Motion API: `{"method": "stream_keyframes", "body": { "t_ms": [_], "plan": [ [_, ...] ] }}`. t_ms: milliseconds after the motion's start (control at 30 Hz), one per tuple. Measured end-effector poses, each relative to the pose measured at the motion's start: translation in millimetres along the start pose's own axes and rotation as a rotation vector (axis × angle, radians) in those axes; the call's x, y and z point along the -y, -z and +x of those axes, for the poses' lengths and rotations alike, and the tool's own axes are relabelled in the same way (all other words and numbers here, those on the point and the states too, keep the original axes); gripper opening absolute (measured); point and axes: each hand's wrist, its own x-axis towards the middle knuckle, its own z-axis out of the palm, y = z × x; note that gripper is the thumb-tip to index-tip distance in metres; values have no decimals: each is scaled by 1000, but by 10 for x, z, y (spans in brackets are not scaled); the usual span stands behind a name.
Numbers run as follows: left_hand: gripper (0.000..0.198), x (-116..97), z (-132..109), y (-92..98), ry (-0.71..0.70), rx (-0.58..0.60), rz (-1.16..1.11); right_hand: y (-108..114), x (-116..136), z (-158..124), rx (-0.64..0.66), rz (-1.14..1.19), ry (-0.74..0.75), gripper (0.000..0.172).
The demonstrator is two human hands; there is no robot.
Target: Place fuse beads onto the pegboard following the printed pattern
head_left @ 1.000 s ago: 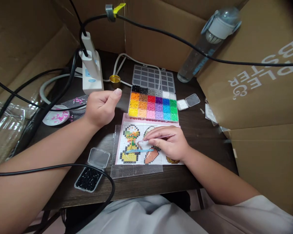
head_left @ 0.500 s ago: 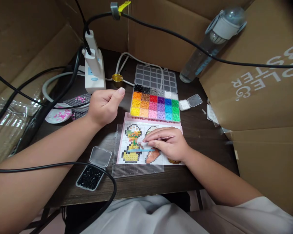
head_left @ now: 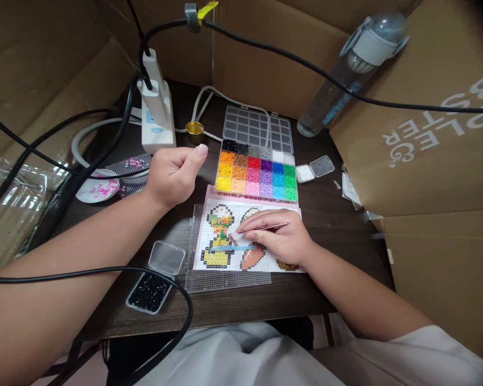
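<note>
My right hand (head_left: 279, 236) pinches slim pink tweezers (head_left: 280, 225), their tips pointing left over a printed bead pattern sheet (head_left: 211, 194). Those tips are beside the left figure; whether they hold a bead is too small to tell. A clear pegboard (head_left: 229, 280) overlaps the sheet and sticks out at its left and front, and blue and orange bead areas show near my fingers. My left hand (head_left: 176, 174) is curled into a fist with the thumb upward, left of the sorted bead box (head_left: 254, 174). The inside of that fist is hidden.
An open case of black beads (head_left: 148, 294) lies front left, under a looping black cable (head_left: 190, 305). White beads (head_left: 305, 173) sit in a small case at right. A power strip (head_left: 158, 131), gold cup (head_left: 195, 130), pink-bead dish (head_left: 99, 187) and bottle (head_left: 326, 102) stand farther back.
The tweezers' tips have shifted slightly left over the pattern sheet. My left hand keeps its place and its closed shape.
</note>
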Motion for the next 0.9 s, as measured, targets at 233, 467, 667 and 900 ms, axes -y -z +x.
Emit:
{"method": "stream_keyframes", "body": {
  "t_ms": [233,467,667,900],
  "plan": [
    [51,-55,-15,32,75,-2,75,264,-6,39,-241,26,-15,8],
    [48,-85,8,103,172,35,171,901,-189,207,-768,97,75,14],
    [45,-84,17,152,215,52,214,982,-255,311,-764,-29,-24,18],
    [47,-65,13,157,206,46,221,977,-391,358,-762,4,-28,21]
  ]
}}
